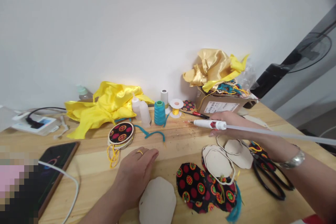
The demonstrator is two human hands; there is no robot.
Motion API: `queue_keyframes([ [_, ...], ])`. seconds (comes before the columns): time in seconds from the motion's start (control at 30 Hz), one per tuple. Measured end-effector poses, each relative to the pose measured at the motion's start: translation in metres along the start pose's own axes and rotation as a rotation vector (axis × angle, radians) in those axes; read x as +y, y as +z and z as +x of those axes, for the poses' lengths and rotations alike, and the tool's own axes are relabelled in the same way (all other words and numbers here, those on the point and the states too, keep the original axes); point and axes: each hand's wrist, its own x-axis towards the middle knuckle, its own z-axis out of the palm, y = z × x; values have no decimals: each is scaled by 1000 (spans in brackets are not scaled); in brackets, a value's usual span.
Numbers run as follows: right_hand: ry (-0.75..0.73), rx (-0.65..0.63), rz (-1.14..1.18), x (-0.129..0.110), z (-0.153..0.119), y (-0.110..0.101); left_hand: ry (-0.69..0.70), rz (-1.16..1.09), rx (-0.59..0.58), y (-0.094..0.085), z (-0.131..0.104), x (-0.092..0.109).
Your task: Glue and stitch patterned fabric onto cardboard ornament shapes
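Note:
My right hand (227, 120) is closed around a white glue gun (210, 124), its nozzle pointing left and a long glue stick (275, 133) running out of its back. Flat near the table's middle rests my left hand (138, 168), a gold ring on one finger and nothing visible in it. Just right of that wrist lies a pale scalloped board piece (158, 201). Black patterned fabric pieces (191, 187) with a blue tassel (235, 204) lie farther right, beside white cut-out shapes (219, 162). Black-handled scissors (270, 178) are under my right forearm.
Stacked fabric-covered rounds (121, 134) lie left of centre. Behind are yellow satin (105, 106), a blue thread cone (159, 113), a yellow cord spool (175, 107) and small bottles (144, 113). A filled cardboard box (217, 104) stands back right; a phone (56, 168) lies left.

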Motion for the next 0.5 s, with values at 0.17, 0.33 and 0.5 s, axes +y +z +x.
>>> queue_keyframes([
  [0.17, -42, -196, -198, 12, 9, 6, 20, 1, 16, -1, -2, 0],
  [0.33, 98, -115, 123, 24, -4, 15, 10, 1, 11, -1, -2, 0],
  [0.5, 351, 21, 600, 47, -13, 17, 2, 4, -11, -2, -1, 1],
])
